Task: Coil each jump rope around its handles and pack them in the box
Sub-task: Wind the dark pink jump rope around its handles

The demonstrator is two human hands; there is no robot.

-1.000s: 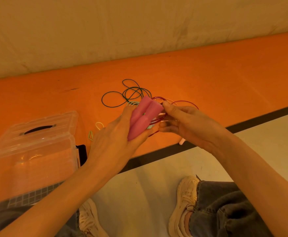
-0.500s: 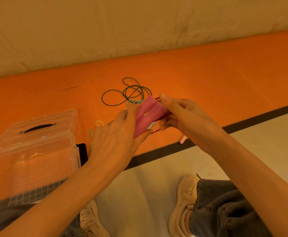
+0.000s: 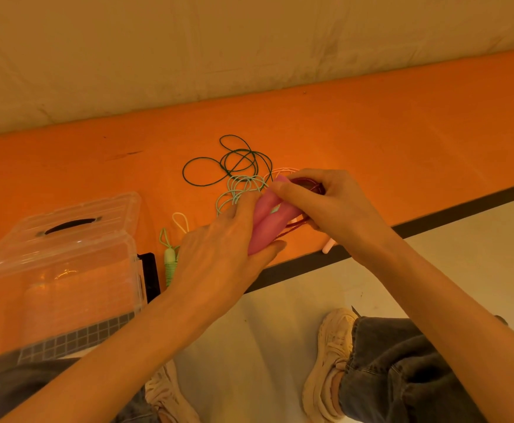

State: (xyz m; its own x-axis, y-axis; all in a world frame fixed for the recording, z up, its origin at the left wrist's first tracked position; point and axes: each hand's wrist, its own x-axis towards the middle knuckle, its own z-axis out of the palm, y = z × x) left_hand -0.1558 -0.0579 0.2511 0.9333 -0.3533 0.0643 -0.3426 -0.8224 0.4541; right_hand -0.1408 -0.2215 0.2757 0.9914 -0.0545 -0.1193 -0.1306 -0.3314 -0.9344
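Two pink handles (image 3: pixel 267 222) lie side by side in my left hand (image 3: pixel 219 251), gripped between thumb and fingers. My right hand (image 3: pixel 326 203) holds the dark red cord (image 3: pixel 309 183) of the same rope, bunched in its curled fingers at the handles' far end; a strand runs down beside the handles. A dark green rope (image 3: pixel 234 163) lies in loose loops on the orange mat behind. A mint green rope (image 3: pixel 240 186) lies beside it, its handle (image 3: pixel 169 261) near the clear plastic box (image 3: pixel 66 264) at the left.
The box's lid with a black handle (image 3: pixel 66 227) stands behind it. A pale pink handle tip (image 3: pixel 327 247) peeks out under my right wrist. The orange mat (image 3: pixel 402 132) meets a black strip and pale floor. My shoes and jeans fill the bottom.
My right hand has moved over the far end of the handles, gathering the red cord; the loose red loops on the mat are gone from view. The handles have dropped lower.
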